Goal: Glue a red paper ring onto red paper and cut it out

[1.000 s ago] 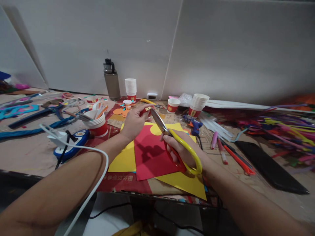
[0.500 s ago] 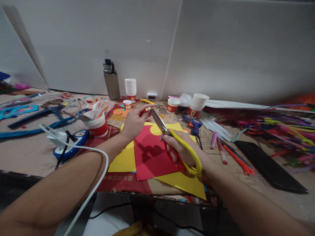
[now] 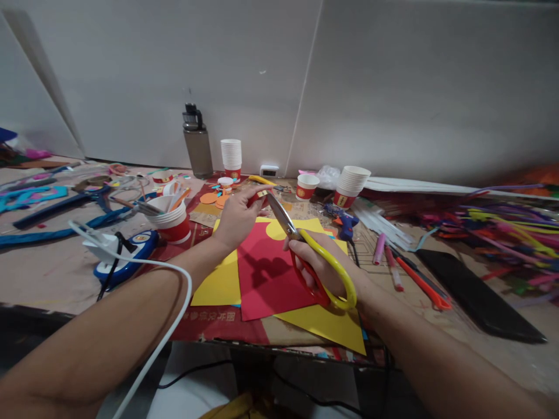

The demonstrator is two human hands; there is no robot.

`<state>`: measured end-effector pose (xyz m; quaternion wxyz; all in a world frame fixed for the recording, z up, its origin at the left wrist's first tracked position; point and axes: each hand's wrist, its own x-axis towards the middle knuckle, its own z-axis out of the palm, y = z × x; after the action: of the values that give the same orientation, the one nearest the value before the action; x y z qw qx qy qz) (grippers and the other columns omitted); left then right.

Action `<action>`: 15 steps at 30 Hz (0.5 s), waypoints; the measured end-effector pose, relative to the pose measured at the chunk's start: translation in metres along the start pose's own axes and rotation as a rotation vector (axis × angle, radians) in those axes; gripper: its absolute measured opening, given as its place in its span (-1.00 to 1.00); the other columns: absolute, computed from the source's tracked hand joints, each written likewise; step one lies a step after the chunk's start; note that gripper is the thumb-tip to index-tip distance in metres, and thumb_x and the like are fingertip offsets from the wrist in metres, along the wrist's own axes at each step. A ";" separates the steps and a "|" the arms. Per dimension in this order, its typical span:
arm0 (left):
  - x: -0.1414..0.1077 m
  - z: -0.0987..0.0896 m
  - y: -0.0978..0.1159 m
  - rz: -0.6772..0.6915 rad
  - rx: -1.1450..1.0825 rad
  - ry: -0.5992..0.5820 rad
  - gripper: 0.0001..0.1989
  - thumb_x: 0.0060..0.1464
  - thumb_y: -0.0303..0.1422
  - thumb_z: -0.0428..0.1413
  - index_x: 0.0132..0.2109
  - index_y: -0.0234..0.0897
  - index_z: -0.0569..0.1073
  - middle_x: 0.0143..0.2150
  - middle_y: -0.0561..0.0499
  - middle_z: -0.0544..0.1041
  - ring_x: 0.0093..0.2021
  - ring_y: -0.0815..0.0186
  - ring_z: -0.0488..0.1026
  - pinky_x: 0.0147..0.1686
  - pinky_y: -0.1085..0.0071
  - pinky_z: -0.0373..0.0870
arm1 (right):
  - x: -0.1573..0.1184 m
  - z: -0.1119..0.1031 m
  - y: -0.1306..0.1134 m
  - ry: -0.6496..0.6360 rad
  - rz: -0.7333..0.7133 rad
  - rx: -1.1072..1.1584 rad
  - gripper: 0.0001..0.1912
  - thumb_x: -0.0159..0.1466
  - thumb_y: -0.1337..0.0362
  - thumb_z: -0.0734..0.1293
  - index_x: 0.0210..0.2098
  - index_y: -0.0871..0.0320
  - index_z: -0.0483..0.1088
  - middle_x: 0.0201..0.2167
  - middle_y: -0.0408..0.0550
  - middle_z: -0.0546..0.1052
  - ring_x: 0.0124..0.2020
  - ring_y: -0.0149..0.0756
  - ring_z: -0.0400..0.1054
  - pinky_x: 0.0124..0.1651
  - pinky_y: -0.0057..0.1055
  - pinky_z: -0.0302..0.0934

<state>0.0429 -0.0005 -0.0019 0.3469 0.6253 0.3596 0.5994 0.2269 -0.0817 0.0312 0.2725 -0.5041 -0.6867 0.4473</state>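
Observation:
In my right hand (image 3: 321,262) is a pair of scissors (image 3: 286,220) with one yellow and one red handle loop. The blades point up and away to the left and look nearly closed, with their tips at a small red-and-gold piece (image 3: 258,198). My left hand (image 3: 238,216) pinches that piece between thumb and fingers; its exact kind is too small to tell. Below both hands lies a red paper sheet (image 3: 262,291) on yellow sheets (image 3: 213,285). A yellow rounded paper shape (image 3: 275,229) rests at the red sheet's far edge, partly hidden behind the scissors.
To the left stand a cup (image 3: 177,227) of tools and a blue-and-white device (image 3: 126,259) with a cable. Stacked paper cups (image 3: 231,160) and a bottle (image 3: 198,148) line the back. A glue gun (image 3: 347,225), markers (image 3: 393,267) and a black slab (image 3: 476,294) lie right.

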 end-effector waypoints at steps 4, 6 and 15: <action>0.000 -0.001 -0.001 -0.009 0.007 0.004 -0.70 0.16 -0.42 0.08 0.01 -0.19 0.56 0.00 -0.02 0.55 -0.19 0.38 0.55 -0.25 0.45 0.63 | 0.001 -0.001 0.001 -0.004 -0.018 -0.023 -0.73 0.33 0.14 0.14 -0.47 0.09 0.17 -0.77 -0.30 0.24 -0.76 -0.48 0.18 -0.66 -0.52 0.06; 0.000 -0.001 -0.002 -0.007 0.020 0.006 -0.70 0.16 -0.43 0.07 0.01 -0.19 0.56 0.00 -0.02 0.54 -0.20 0.39 0.54 -0.25 0.45 0.63 | 0.001 -0.001 0.001 -0.008 -0.034 -0.037 -0.74 0.33 0.15 0.14 -0.47 0.09 0.17 -0.77 -0.30 0.24 -0.76 -0.48 0.18 -0.64 -0.52 0.08; 0.000 -0.001 0.000 0.011 0.040 0.001 -0.70 0.17 -0.43 0.06 0.01 -0.18 0.56 -0.01 -0.01 0.53 -0.18 0.39 0.53 -0.23 0.45 0.63 | -0.001 0.000 0.000 -0.017 -0.021 -0.002 -0.75 0.33 0.15 0.13 -0.46 0.07 0.14 -0.77 -0.32 0.21 -0.77 -0.49 0.12 -0.68 -0.51 0.04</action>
<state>0.0422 -0.0006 -0.0021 0.3308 0.6339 0.3682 0.5943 0.2274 -0.0827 0.0314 0.2709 -0.4935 -0.6945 0.4480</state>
